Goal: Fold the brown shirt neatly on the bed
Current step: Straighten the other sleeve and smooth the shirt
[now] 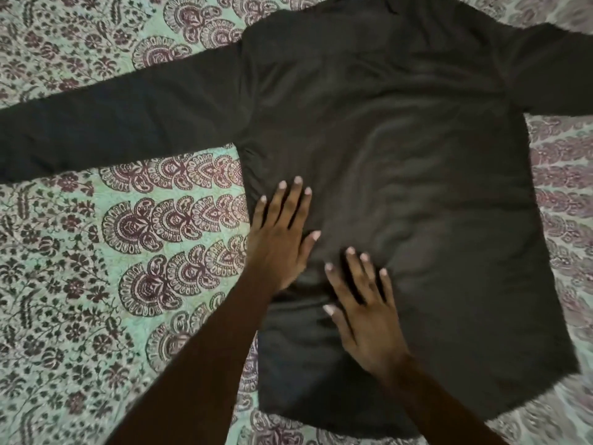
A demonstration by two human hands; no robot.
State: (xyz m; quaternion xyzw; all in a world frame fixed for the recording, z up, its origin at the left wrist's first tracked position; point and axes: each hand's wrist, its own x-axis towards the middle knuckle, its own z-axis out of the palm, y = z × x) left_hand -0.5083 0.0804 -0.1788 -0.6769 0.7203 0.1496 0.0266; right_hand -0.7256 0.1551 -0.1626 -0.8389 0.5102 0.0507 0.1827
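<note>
Head view: brown shirt lies flat mid-bed, sleeves out; left hand and right hand press its near-left part, fingers apart, gripping nothing; uneven smoothing could bunch wrinkles into the fold.

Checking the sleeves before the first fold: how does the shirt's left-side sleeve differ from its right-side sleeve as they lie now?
The left-side sleeve shows a long stretch, slanting toward the near-left edge of the view; the right-side sleeve is cut off by the frame after a short stretch. The left-side sleeve has patterned bedsheet on both sides; the right-side sleeve sits in the far corner. Both lie flat, spread out from the brown shirt, unfolded.
</note>
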